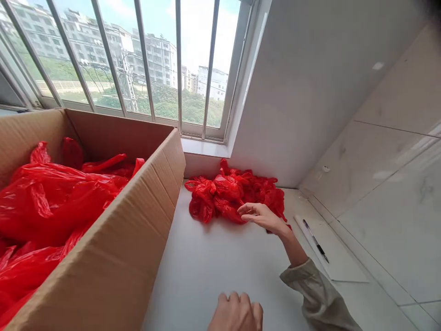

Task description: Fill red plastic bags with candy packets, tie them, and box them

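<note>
A heap of knotted red plastic bags [234,193] lies on the white table [206,266] against the wall under the window. My right hand [262,216] reaches out to the heap's near right edge, fingers loosely stretched and apart, with nothing in them. My left hand [237,315] rests at the bottom edge of the view, seen from the back with its fingers curled under; its palm side is hidden. A grey-green sleeve [319,294] covers my right forearm.
A large open cardboard box [138,239] full of red plastic bags [51,202] fills the left side. A black pen [315,240] lies on a white sheet [339,264] at the right, beside the tiled wall [389,184]. A barred window [144,64] is behind.
</note>
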`<state>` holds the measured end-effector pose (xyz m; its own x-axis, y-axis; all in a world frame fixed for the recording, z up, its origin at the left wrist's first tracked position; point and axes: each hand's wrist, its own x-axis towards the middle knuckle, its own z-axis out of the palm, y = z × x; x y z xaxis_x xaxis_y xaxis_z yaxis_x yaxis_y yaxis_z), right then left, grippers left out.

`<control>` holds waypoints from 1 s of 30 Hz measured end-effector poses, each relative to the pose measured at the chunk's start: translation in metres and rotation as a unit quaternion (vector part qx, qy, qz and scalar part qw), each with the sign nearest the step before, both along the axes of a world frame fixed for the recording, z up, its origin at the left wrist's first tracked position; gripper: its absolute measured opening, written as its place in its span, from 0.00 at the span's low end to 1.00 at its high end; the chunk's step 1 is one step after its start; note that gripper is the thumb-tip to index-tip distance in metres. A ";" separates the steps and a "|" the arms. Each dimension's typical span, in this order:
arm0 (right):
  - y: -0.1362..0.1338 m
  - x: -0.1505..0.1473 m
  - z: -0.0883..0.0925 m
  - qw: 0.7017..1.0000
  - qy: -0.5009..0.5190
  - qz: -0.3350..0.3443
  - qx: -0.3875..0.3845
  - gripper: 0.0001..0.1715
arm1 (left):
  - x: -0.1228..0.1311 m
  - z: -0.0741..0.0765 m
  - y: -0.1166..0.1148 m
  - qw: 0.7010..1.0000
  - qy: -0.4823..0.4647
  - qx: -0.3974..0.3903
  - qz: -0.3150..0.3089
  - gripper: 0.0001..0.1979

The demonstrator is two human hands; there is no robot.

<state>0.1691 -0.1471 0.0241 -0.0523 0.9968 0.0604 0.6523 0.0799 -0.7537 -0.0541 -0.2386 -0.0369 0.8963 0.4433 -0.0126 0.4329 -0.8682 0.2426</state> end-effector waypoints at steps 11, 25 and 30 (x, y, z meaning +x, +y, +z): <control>0.031 -0.041 -0.072 0.981 -0.074 -0.158 0.088 0.15 | 0.007 0.061 0.010 0.996 0.034 -0.080 0.034 0.15; -0.039 -0.005 -0.021 0.989 0.126 0.080 -0.003 0.07 | -0.011 0.088 0.087 0.958 -0.187 -0.120 0.183 0.12; -0.043 -0.012 -0.014 0.987 0.134 0.083 0.011 0.10 | 0.003 0.082 0.092 0.962 -0.200 -0.135 0.129 0.05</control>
<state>0.1574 -0.1897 0.0100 -0.1950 0.9740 0.1150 0.4058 0.1868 -0.8947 -0.0514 -0.1465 0.0448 0.7141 0.6803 0.1647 0.4501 -0.6266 0.6362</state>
